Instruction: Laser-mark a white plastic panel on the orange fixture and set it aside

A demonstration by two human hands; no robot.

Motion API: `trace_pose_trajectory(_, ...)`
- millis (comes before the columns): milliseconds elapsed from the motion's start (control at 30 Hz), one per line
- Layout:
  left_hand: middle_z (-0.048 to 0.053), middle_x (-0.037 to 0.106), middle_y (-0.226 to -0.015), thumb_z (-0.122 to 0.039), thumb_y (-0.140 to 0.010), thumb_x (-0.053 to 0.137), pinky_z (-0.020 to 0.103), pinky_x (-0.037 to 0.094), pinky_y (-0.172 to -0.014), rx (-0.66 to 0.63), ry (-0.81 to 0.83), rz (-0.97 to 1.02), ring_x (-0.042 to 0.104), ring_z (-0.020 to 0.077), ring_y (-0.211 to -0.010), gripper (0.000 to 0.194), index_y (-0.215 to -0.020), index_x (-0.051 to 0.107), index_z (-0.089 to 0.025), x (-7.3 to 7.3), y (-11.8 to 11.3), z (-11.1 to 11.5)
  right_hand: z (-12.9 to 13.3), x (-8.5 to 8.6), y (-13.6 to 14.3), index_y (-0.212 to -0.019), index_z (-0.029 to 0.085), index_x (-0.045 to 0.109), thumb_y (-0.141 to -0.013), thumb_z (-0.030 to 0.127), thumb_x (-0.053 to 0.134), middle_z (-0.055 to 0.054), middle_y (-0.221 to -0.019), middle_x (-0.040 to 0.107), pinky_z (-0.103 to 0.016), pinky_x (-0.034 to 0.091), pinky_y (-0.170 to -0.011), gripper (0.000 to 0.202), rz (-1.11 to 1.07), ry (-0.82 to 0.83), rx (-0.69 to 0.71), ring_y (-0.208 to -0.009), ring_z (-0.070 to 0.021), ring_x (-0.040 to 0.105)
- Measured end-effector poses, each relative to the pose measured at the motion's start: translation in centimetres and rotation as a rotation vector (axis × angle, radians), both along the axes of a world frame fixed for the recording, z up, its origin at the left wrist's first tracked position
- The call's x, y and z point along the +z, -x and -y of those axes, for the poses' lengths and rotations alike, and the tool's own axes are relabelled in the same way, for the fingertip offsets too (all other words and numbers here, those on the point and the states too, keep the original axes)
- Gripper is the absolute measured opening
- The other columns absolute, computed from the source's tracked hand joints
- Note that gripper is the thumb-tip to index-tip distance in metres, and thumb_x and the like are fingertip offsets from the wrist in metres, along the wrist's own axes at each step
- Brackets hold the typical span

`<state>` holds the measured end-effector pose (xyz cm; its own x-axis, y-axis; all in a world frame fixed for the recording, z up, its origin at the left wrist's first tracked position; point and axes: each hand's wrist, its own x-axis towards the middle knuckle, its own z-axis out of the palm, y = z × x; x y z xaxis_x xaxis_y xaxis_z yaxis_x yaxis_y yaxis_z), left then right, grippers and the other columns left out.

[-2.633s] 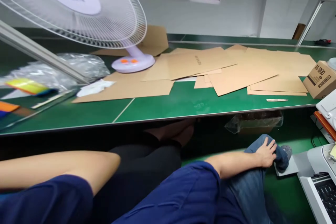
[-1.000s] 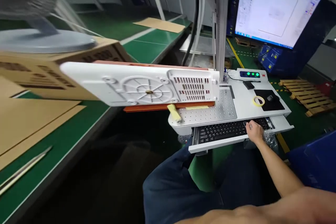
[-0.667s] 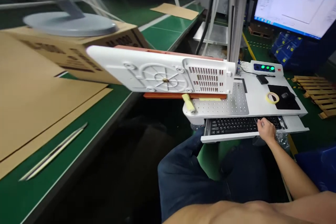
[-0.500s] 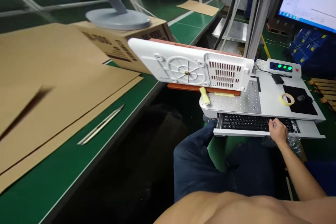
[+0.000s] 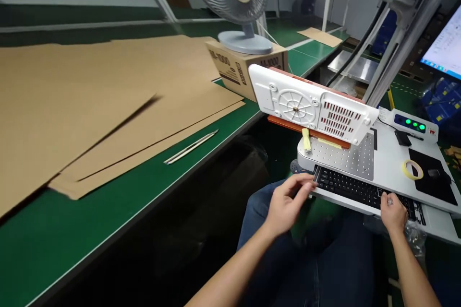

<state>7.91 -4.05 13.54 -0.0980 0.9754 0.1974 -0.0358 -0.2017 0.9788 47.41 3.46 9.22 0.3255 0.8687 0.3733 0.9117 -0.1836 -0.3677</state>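
Note:
My left hand (image 5: pixel 288 204) is at the left end of the pulled-out keyboard tray (image 5: pixel 345 202), fingers curved and thumb apart from them, with no object visible between. Its fingertips are by the tray's corner. My right hand (image 5: pixel 394 213) is curled closed over the right part of the black keyboard (image 5: pixel 349 187); a small glint shows at its fingers, but what it holds, if anything, is hidden. Above the tray, a white plastic panel (image 5: pixel 302 100) with a round ribbed pattern and slotted vents stands tilted against an orange-brown support (image 5: pixel 306 133). A yellow strip (image 5: pixel 306 140) hangs at its lower edge.
Left is a green bench (image 5: pixel 118 220) with cardboard sheets (image 5: pixel 108 86) and a thin pale strip (image 5: pixel 190 147). A fan (image 5: pixel 245 43) stands on a carton (image 5: pixel 230 69). Yellow tape (image 5: pixel 408 176), a mouse (image 5: pixel 434 173) and a monitor (image 5: pixel 444 33) are at right.
My left hand has come into view and reached the keyboard tray's left end. The view has swung left, so the panel and workstation appear further right. My right hand stays closed over the keyboard.

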Motion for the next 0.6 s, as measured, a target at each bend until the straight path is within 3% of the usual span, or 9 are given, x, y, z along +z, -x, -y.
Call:
trace_pose_trajectory(67, 0.017, 0.073, -0.146, -0.053, -0.107, 0.057, 0.064, 0.043, -0.128, 0.227, 0.247, -0.500, 0.059, 0.0404, -0.146, 0.042, -0.129, 0.076, -0.024, -6.6, 4.3, -1.5, -0.1, 0.0, 0.0, -0.082, 0.024, 0.059, -0.104, 0.052, 0.056, -0.009, -0.084, 0.070, -0.035, 0.024, -0.069, 0.036, -0.016, 0.015, -0.009, -0.071, -0.0226, 0.049)
trace_pose_trajectory(100, 0.017, 0.062, -0.162, -0.051, -0.106, 0.055, 0.071, 0.031, -0.134, 0.257, 0.405, -0.734, 0.041, 0.0442, -0.162, 0.045, -0.134, 0.077, -0.024, -9.9, 6.4, -1.8, -0.2, 0.0, 0.0, -0.081, 0.025, 0.059, -0.103, 0.055, 0.054, -0.009, -0.084, 0.070, -0.035, 0.025, -0.069, 0.038, -0.026, 0.030, -0.015, -0.070, -0.0236, 0.050)
trace_pose_trajectory(133, 0.013, 0.046, -0.178, -0.052, -0.107, 0.051, 0.076, 0.028, -0.132, 0.217, 0.543, -0.859, 0.023, 0.0453, -0.171, 0.051, -0.144, 0.073, -0.026, -13.0, 8.2, -2.0, -0.4, 0.1, 0.0, -0.081, 0.026, 0.058, -0.102, 0.059, 0.052, -0.010, -0.083, 0.070, -0.036, 0.025, -0.069, 0.039, -0.034, 0.046, -0.024, -0.070, -0.0246, 0.049)
trace_pose_trajectory(167, 0.011, 0.035, -0.184, -0.051, -0.108, 0.047, 0.077, 0.031, -0.130, 0.172, 0.635, -0.926, 0.015, 0.0446, -0.174, 0.055, -0.153, 0.068, -0.028, -15.6, 9.6, -1.9, -0.5, 0.1, 0.1, -0.080, 0.027, 0.059, -0.100, 0.062, 0.050, -0.011, -0.083, 0.070, -0.036, 0.026, -0.069, 0.041, -0.042, 0.062, -0.034, -0.069, -0.0255, 0.049)
trace_pose_trajectory(233, 0.008, 0.026, -0.187, -0.051, -0.109, 0.044, 0.078, 0.034, -0.127, 0.132, 0.679, -1.019, 0.008, 0.0445, -0.174, 0.060, -0.162, 0.061, -0.030, -18.9, 11.1, -1.7, -0.8, 0.4, 0.1, -0.080, 0.028, 0.061, -0.097, 0.067, 0.049, -0.011, -0.082, 0.069, -0.037, 0.029, -0.069, 0.043, -0.062, 0.091, -0.045, -0.068, -0.0274, 0.049)
trace_pose_trajectory(300, 0.009, 0.031, -0.185, -0.049, -0.108, 0.045, 0.078, 0.034, -0.127, 0.162, 0.631, -1.068, 0.010, 0.0445, -0.174, 0.060, -0.162, 0.061, -0.029, -19.9, 11.4, -1.6, -1.0, 0.8, -0.1, -0.079, 0.030, 0.062, -0.092, 0.070, 0.050, -0.012, -0.080, 0.069, -0.039, 0.033, -0.069, 0.044, -0.089, 0.117, -0.036, -0.068, -0.0295, 0.051)
trace_pose_trajectory(433, 0.009, 0.038, -0.182, -0.047, -0.107, 0.047, 0.074, 0.037, -0.125, 0.205, 0.574, -1.046, 0.015, 0.0424, -0.173, 0.056, -0.156, 0.067, -0.030, -19.4, 11.1, -1.9, -1.1, 2.4, -0.7, -0.075, 0.033, 0.065, -0.086, 0.076, 0.055, -0.012, -0.080, 0.071, -0.043, 0.041, -0.068, 0.046, -0.146, 0.111, -0.073, -0.069, -0.0337, 0.056)
trace_pose_trajectory(533, 0.010, 0.042, -0.180, -0.045, -0.105, 0.050, 0.075, 0.037, -0.123, 0.236, 0.557, -1.037, 0.018, 0.0431, -0.172, 0.054, -0.152, 0.070, -0.030, -19.6, 11.5, -2.2, -0.8, 4.9, 0.0, -0.073, 0.032, 0.065, -0.085, 0.081, 0.059, -0.010, -0.078, 0.071, -0.044, 0.047, -0.066, 0.051, -0.281, 0.056, -0.061, -0.068, -0.0336, 0.062)
trace_pose_trajectory(600, 0.011, 0.045, -0.178, -0.043, -0.104, 0.051, 0.076, 0.037, -0.122, 0.244, 0.555, -1.032, 0.020, 0.0438, -0.171, 0.053, -0.150, 0.071, -0.029, -19.9, 12.0, -2.5, -0.5, 7.3, 1.6, -0.080, 0.029, 0.068, -0.085, 0.083, 0.066, -0.008, -0.076, 0.070, -0.041, 0.048, -0.060, 0.054, -0.469, -0.004, 0.045, -0.065, -0.0299, 0.062)
